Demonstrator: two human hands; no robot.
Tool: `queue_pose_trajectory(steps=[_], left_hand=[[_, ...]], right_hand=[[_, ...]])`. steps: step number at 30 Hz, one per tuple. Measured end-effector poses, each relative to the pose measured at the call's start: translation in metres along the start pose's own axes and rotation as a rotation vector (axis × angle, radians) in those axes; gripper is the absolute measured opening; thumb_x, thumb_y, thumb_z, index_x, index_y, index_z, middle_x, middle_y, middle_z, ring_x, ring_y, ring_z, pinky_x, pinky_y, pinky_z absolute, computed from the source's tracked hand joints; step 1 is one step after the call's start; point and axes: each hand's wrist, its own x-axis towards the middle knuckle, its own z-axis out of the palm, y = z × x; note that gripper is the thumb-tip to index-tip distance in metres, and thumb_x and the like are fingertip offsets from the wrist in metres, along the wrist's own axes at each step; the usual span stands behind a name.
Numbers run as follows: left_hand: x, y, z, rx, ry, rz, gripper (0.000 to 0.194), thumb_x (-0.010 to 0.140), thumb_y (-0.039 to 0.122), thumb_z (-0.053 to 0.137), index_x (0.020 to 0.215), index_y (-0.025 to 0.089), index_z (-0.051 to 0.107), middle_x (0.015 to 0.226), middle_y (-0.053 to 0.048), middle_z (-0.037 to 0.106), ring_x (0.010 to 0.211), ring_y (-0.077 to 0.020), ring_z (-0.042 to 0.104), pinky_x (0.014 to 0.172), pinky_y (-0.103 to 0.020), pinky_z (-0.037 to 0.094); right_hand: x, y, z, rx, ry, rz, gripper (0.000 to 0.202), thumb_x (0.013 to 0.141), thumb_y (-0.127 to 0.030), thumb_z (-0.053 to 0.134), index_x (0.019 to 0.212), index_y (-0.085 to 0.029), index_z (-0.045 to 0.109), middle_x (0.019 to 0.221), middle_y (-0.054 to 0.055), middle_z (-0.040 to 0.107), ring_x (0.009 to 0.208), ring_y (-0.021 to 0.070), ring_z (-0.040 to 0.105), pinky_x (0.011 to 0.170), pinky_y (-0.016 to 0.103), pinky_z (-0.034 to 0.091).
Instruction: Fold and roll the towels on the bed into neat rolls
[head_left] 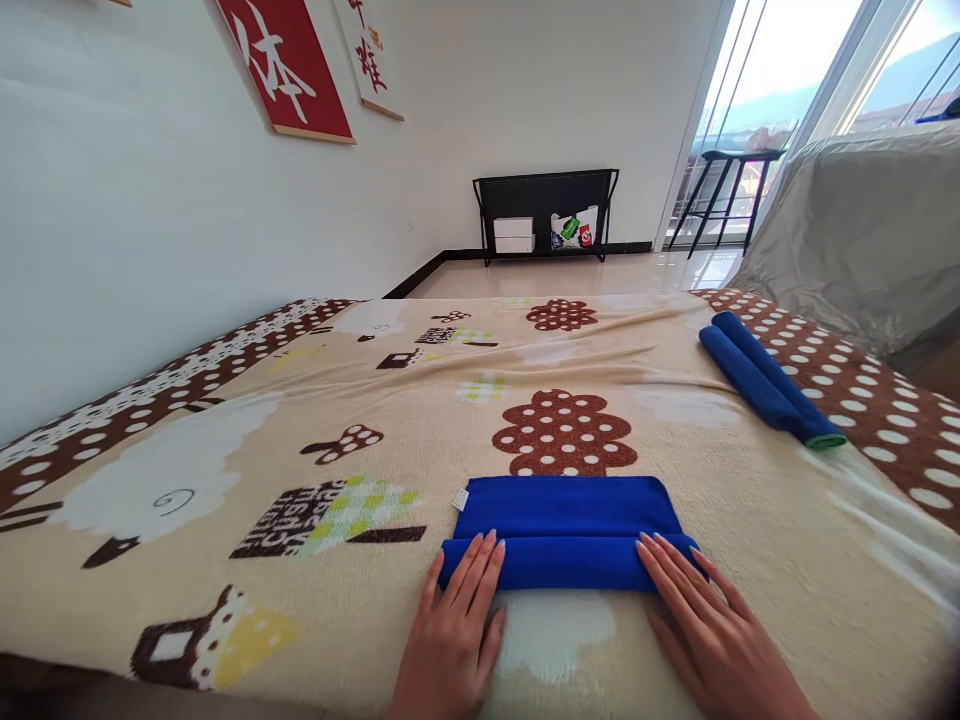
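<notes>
A blue towel (570, 508) lies on the patterned blanket in front of me, its near part rolled up and its far part flat. A small white tag sticks out at its left edge. On the left end of the roll rests my left hand (457, 620), fingers stretched out over the cloth. My right hand (709, 620) lies the same way on the right end, its fingers extended and slightly apart. Neither hand grips the towel; both press on it from above. The thumbs sit on the near side of the roll.
Two rolled blue cloths (772, 385), one with a green end, lie at the right on the blanket (420, 430). Beyond the bed stand a black rack (546, 190) with a white box and a stool (724, 190). A grey cover (870, 230) drapes something at the right.
</notes>
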Motion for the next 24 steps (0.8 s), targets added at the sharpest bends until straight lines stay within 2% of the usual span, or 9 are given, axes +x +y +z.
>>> queue_pose_trajectory(steps=[2, 5, 8, 10, 14, 17, 19, 21, 24], left_hand=[[0.001, 0.003, 0.001, 0.009, 0.017, -0.017, 0.068, 0.087, 0.017, 0.046, 0.154, 0.015, 0.029, 0.152, -0.008, 0.046, 0.138, -0.0231, 0.046, 0.122, -0.045, 0.017], [0.017, 0.026, 0.004, -0.01, 0.056, -0.054, 0.076, 0.079, 0.011, 0.046, 0.153, 0.011, 0.029, 0.15, -0.013, 0.047, 0.138, -0.0278, 0.046, 0.114, -0.047, 0.034], [0.027, 0.036, 0.007, -0.072, 0.037, 0.023, 0.079, 0.074, 0.008, 0.046, 0.152, 0.011, 0.032, 0.151, -0.011, 0.047, 0.139, -0.0257, 0.044, 0.111, -0.043, 0.04], [0.024, 0.025, 0.009, -0.099, 0.012, 0.031, 0.076, 0.076, 0.007, 0.045, 0.15, 0.012, 0.034, 0.15, -0.01, 0.048, 0.138, -0.0233, 0.046, 0.113, -0.043, 0.037], [0.015, -0.006, 0.012, -0.106, -0.003, -0.057, 0.071, 0.076, 0.004, 0.044, 0.146, 0.014, 0.039, 0.142, -0.01, 0.057, 0.133, -0.0234, 0.051, 0.116, -0.048, 0.032], [0.021, -0.01, 0.012, -0.101, -0.004, -0.056, 0.064, 0.074, 0.0, 0.044, 0.137, 0.012, 0.05, 0.137, -0.012, 0.06, 0.13, -0.0253, 0.053, 0.117, -0.05, 0.032], [0.027, -0.007, 0.007, -0.075, 0.008, -0.076, 0.054, 0.075, -0.002, 0.044, 0.125, 0.013, 0.059, 0.133, -0.012, 0.062, 0.127, -0.0275, 0.054, 0.114, -0.05, 0.035], [0.03, -0.005, -0.003, -0.09, -0.031, -0.118, 0.044, 0.075, -0.001, 0.045, 0.11, 0.016, 0.066, 0.122, -0.011, 0.066, 0.116, -0.0283, 0.059, 0.105, -0.049, 0.043], [0.033, -0.002, -0.02, -0.139, -0.182, -0.192, 0.033, 0.074, 0.0, 0.046, 0.09, 0.019, 0.068, 0.094, -0.006, 0.068, 0.092, -0.0256, 0.063, 0.089, -0.046, 0.051]], right_hand=[[0.001, -0.004, 0.002, -0.027, 0.011, 0.033, 0.072, 0.09, -0.027, 0.048, 0.156, -0.013, 0.024, 0.149, 0.01, 0.046, 0.134, 0.0259, 0.048, 0.114, 0.046, 0.031], [0.016, -0.023, 0.01, -0.045, 0.021, 0.061, 0.075, 0.085, -0.014, 0.043, 0.157, -0.011, 0.019, 0.149, 0.013, 0.045, 0.137, 0.0269, 0.044, 0.113, 0.047, 0.033], [0.022, -0.028, 0.016, -0.019, 0.013, 0.011, 0.077, 0.081, -0.008, 0.04, 0.156, -0.01, 0.021, 0.151, 0.01, 0.043, 0.141, 0.0236, 0.039, 0.113, 0.042, 0.035], [0.014, -0.019, 0.017, -0.013, 0.013, 0.012, 0.074, 0.082, -0.008, 0.04, 0.154, -0.01, 0.025, 0.152, 0.008, 0.043, 0.141, 0.0217, 0.039, 0.113, 0.041, 0.034], [0.0, 0.002, 0.019, 0.023, 0.036, 0.041, 0.063, 0.084, -0.008, 0.04, 0.147, -0.012, 0.04, 0.146, 0.008, 0.05, 0.135, 0.0221, 0.045, 0.112, 0.042, 0.033], [0.013, 0.004, 0.021, 0.144, 0.064, 0.167, 0.048, 0.084, -0.005, 0.04, 0.127, -0.015, 0.059, 0.125, 0.007, 0.066, 0.119, 0.0227, 0.057, 0.106, 0.044, 0.036], [0.025, 0.001, 0.017, 0.211, 0.07, 0.246, 0.037, 0.084, -0.006, 0.042, 0.11, -0.017, 0.066, 0.109, 0.005, 0.07, 0.105, 0.0215, 0.062, 0.101, 0.044, 0.039], [0.032, 0.0, 0.008, 0.241, 0.035, 0.275, 0.028, 0.083, -0.007, 0.045, 0.094, -0.02, 0.067, 0.092, 0.002, 0.07, 0.091, 0.0199, 0.062, 0.093, 0.043, 0.042], [0.034, -0.003, -0.005, 0.206, -0.065, 0.298, 0.022, 0.08, -0.007, 0.049, 0.074, -0.022, 0.063, 0.077, 0.002, 0.064, 0.079, 0.02, 0.059, 0.082, 0.041, 0.045]])
